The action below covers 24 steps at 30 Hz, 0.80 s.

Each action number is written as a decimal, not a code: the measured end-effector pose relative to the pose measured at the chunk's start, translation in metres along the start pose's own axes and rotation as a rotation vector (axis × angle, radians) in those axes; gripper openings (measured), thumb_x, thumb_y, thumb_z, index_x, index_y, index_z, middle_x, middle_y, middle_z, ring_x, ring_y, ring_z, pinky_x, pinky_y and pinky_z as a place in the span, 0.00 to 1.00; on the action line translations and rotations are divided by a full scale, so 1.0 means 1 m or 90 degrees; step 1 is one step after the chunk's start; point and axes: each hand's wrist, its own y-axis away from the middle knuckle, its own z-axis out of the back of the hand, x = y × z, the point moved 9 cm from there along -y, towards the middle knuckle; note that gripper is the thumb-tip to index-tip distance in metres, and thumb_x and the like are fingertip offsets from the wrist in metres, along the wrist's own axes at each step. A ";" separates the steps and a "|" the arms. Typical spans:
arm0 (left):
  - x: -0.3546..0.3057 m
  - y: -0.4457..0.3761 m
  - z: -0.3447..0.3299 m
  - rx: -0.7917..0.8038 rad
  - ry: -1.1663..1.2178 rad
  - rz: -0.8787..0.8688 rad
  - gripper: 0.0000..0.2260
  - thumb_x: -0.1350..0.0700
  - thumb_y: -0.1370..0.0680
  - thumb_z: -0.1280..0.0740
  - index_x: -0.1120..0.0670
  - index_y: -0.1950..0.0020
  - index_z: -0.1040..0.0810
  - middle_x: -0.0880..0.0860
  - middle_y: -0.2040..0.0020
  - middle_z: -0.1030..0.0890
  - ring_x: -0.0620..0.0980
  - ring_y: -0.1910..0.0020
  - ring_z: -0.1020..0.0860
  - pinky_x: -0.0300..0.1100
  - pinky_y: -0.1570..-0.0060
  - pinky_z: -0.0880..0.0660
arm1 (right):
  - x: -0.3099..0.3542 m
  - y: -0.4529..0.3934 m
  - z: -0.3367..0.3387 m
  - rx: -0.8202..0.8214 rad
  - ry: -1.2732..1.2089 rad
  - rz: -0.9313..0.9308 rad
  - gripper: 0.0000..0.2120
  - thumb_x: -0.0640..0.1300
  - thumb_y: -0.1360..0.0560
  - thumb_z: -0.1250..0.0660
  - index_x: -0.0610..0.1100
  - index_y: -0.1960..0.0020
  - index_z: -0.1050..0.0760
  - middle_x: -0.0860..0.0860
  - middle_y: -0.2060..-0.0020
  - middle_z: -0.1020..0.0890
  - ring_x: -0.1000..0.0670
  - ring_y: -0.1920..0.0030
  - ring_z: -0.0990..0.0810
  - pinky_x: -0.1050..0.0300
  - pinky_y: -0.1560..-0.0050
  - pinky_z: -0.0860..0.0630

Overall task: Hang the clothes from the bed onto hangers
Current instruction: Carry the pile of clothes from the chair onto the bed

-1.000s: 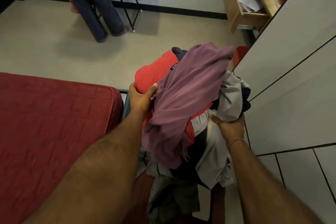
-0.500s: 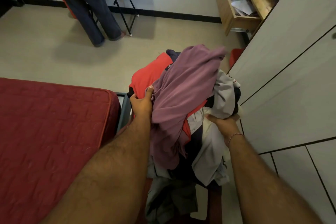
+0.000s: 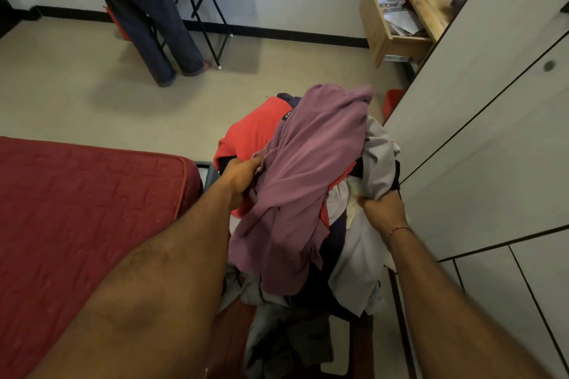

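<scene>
Gripping clothes bundle (image 3: 308, 194): left hand (image 3: 240, 177) fingers clutch purple garment (image 3: 301, 181), right hand (image 3: 381, 209) fingers clutch grey garment (image 3: 380, 160); bed (image 3: 77, 209) alongside.

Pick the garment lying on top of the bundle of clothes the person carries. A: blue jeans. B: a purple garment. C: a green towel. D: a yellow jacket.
B: the purple garment drapes over the top of the bundle, above the red and grey clothes, with the left hand gripping its edge.

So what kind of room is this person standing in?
Most likely a bedroom: a bed with a red quilted cover, white wardrobe doors, a wooden desk with an open drawer, and both hands carrying a bundle of clothes.
</scene>
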 end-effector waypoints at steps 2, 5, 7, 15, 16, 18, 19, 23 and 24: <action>-0.017 0.009 -0.002 -0.006 -0.027 -0.047 0.27 0.47 0.30 0.21 0.66 0.41 0.20 0.60 0.50 0.15 0.55 0.52 0.17 0.54 0.48 0.17 | 0.007 0.004 0.008 0.004 -0.057 0.014 0.05 0.38 0.26 0.26 0.43 0.55 0.22 0.45 0.59 0.18 0.39 0.53 0.18 0.42 0.47 0.19; -0.051 0.028 -0.012 0.014 -0.036 -0.116 0.18 0.50 0.28 0.23 0.63 0.46 0.15 0.59 0.56 0.14 0.52 0.57 0.17 0.53 0.50 0.16 | 0.033 0.012 0.021 0.007 -0.126 0.058 0.10 0.41 0.28 0.25 0.42 0.48 0.19 0.44 0.52 0.16 0.39 0.48 0.17 0.42 0.45 0.18; -0.075 0.042 -0.022 0.039 -0.027 -0.158 0.06 0.57 0.23 0.26 0.57 0.49 0.13 0.54 0.61 0.14 0.48 0.60 0.17 0.45 0.56 0.17 | 0.057 0.021 0.034 0.009 -0.167 0.109 0.11 0.39 0.27 0.25 0.51 0.49 0.21 0.49 0.51 0.16 0.42 0.47 0.18 0.42 0.41 0.19; -0.140 0.107 -0.033 0.111 0.101 -0.256 0.05 0.59 0.20 0.29 0.54 0.50 0.12 0.59 0.52 0.13 0.54 0.48 0.15 0.48 0.49 0.17 | 0.150 0.076 0.096 0.002 -0.290 0.291 0.18 0.38 0.28 0.23 0.55 0.45 0.20 0.51 0.48 0.16 0.46 0.45 0.16 0.46 0.42 0.20; -0.151 0.117 -0.032 0.114 0.120 -0.275 0.05 0.59 0.20 0.28 0.53 0.50 0.12 0.58 0.52 0.13 0.55 0.47 0.15 0.49 0.49 0.17 | 0.164 0.083 0.104 0.002 -0.297 0.316 0.19 0.34 0.26 0.24 0.57 0.47 0.22 0.54 0.49 0.16 0.48 0.46 0.17 0.46 0.42 0.20; -0.174 0.142 -0.026 0.113 0.150 -0.307 0.06 0.60 0.19 0.29 0.54 0.54 0.15 0.52 0.60 0.12 0.48 0.54 0.14 0.47 0.52 0.16 | 0.195 0.100 0.116 0.007 -0.300 0.352 0.22 0.31 0.25 0.26 0.59 0.49 0.21 0.57 0.49 0.16 0.50 0.45 0.17 0.47 0.41 0.21; -0.186 0.155 -0.020 0.110 0.161 -0.320 0.06 0.61 0.19 0.30 0.54 0.55 0.19 0.48 0.66 0.14 0.44 0.60 0.15 0.47 0.53 0.16 | 0.210 0.110 0.122 0.010 -0.301 0.372 0.23 0.31 0.25 0.27 0.60 0.50 0.19 0.58 0.50 0.15 0.51 0.45 0.16 0.48 0.41 0.21; -0.230 0.207 0.023 0.076 0.192 -0.413 0.07 0.61 0.21 0.27 0.65 0.49 0.19 0.53 0.64 0.15 0.50 0.60 0.15 0.48 0.56 0.17 | 0.268 0.145 0.133 0.023 -0.307 0.422 0.18 0.29 0.26 0.28 0.53 0.48 0.18 0.55 0.52 0.14 0.51 0.51 0.14 0.50 0.48 0.17; -0.238 0.220 0.039 0.070 0.191 -0.429 0.09 0.62 0.21 0.27 0.67 0.46 0.19 0.55 0.62 0.15 0.52 0.59 0.15 0.48 0.57 0.18 | 0.284 0.157 0.132 0.033 -0.311 0.438 0.18 0.29 0.26 0.28 0.49 0.44 0.18 0.53 0.51 0.14 0.51 0.52 0.13 0.53 0.50 0.17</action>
